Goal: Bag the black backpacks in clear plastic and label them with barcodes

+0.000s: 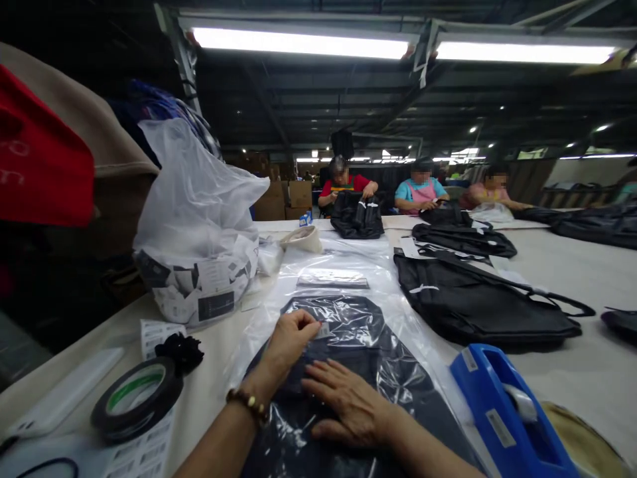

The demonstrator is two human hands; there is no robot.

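A black bag (343, 365) lies flat inside a clear plastic bag (286, 275) in front of me. My left hand (293, 335) is closed in a pinch over its upper part, the fingertips at the edge of a small pale sticker (324, 330). Whether the sticker is fully stuck down I cannot tell. Lower down, my right hand (348, 405) rests palm down on the plastic with its fingers spread. The plastic is wrinkled and shiny around both hands, and my forearms cover part of the lower end.
At left are a tape roll (139, 398), label sheets (152, 445), a black scrunchie (179, 352) and a paper-filled clear sack (199, 265). A blue tape dispenser (507, 411) stands at right, near black bags (482, 299). Several co-workers (421, 189) sit across the table.
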